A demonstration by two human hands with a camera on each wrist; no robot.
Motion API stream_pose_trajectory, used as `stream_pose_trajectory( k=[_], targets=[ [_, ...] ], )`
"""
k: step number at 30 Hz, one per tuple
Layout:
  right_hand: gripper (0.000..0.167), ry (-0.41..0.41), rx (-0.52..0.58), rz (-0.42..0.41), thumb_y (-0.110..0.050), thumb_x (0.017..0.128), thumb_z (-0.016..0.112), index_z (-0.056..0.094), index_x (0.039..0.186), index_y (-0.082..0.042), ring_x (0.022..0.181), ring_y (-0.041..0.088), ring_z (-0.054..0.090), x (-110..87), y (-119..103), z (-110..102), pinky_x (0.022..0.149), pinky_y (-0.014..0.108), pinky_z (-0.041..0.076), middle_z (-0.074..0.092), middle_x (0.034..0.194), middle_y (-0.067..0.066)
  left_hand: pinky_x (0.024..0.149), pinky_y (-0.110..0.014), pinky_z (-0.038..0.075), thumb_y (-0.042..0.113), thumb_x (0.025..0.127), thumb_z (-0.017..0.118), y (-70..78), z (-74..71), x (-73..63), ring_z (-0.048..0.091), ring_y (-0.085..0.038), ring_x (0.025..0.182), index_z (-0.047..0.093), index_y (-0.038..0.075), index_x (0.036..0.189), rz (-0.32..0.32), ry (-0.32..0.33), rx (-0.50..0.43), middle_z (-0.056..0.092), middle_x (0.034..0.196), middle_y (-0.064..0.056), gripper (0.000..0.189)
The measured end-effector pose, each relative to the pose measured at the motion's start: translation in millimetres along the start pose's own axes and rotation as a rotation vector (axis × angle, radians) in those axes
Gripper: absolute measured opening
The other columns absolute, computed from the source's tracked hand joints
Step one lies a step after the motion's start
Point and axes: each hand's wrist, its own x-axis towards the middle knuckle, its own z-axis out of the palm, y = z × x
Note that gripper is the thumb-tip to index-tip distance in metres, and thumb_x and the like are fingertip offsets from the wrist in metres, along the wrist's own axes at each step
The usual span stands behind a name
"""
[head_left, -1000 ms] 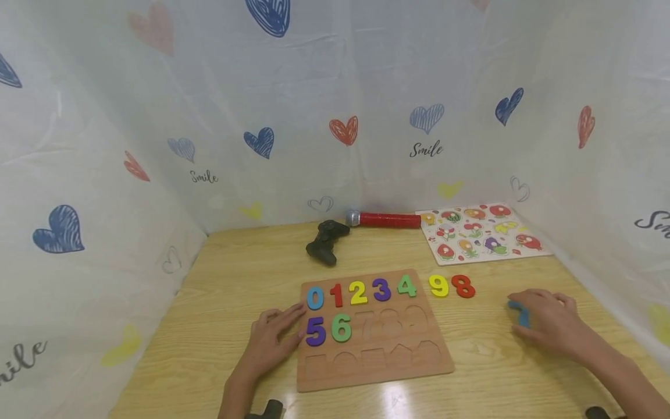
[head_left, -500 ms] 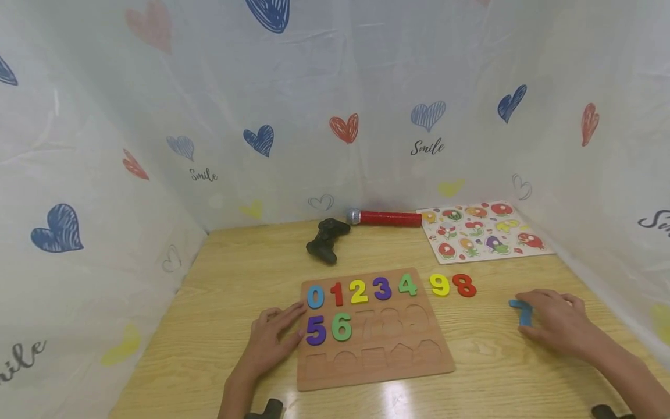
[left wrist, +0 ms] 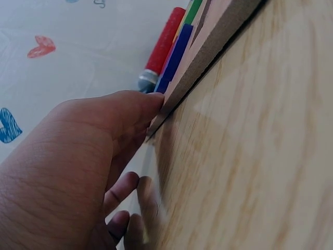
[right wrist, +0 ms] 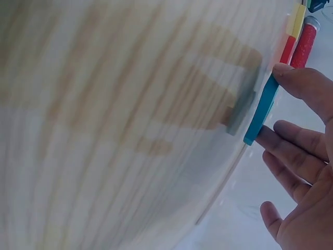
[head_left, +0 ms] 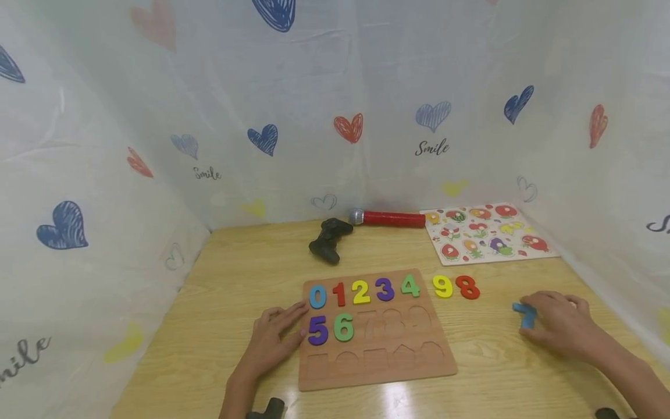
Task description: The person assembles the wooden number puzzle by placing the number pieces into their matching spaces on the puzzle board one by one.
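A brown wooden number board [head_left: 377, 375] lies on the table, with coloured numbers 0 to 4 in its top row and a purple 5 [head_left: 317, 330] and green 6 [head_left: 343, 327] below. My left hand [head_left: 274, 336] rests against the board's left edge, its fingers extended; in the left wrist view the thumb [left wrist: 140, 107] touches the edge. To the right, my right hand [head_left: 557, 323] pinches a blue number 7 [head_left: 528, 316] between thumb and fingers. In the right wrist view the blue piece [right wrist: 263, 109] stands slightly off the tabletop, above its reflection.
A yellow 9 [head_left: 442, 286] and a red 8 [head_left: 467, 287] lie right of the board. Behind are a black game controller [head_left: 330, 240], a red microphone [head_left: 392, 219] and a fruit puzzle board [head_left: 489, 233]. A white curtain [head_left: 314, 87] with printed hearts surrounds the table.
My right hand has shifted slightly right with the blue 7, which has turned a little and shows more. The left hand stays at the board's edge. The head view has moved slightly.
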Motion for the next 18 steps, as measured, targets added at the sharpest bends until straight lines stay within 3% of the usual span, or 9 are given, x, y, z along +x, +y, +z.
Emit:
stream_pose_trajectory(
  k=[7, 18],
  targets=[
    [0.051, 0.081, 0.001, -0.075, -0.029, 0.071, 0.089, 0.069, 0.112, -0.004, 0.112, 0.041, 0.049, 1.2, -11, -1, 0.088, 0.067, 0.022, 0.067, 0.112, 0.018, 0.101, -0.056, 0.023, 0.043, 0.095, 0.066, 0.5, -2.1, 0.4, 0.041, -0.025, 0.123, 0.059, 0.028, 0.142, -0.028, -0.029, -0.011, 0.05, 0.149, 0.012, 0.05],
    [0.051, 0.138, 0.003, -0.162, -0.025, 0.067, 0.092, 0.07, 0.109, -0.007, 0.11, 0.042, 0.051, -0.1, -31, -1, 0.086, 0.066, 0.025, 0.069, 0.109, 0.013, 0.1, -0.056, 0.023, 0.043, 0.095, 0.066, -1.7, -0.4, 1.5, 0.039, -0.024, 0.123, 0.058, 0.028, 0.143, -0.017, -0.029, -0.024, 0.049, 0.15, 0.011, 0.05]
  ],
)
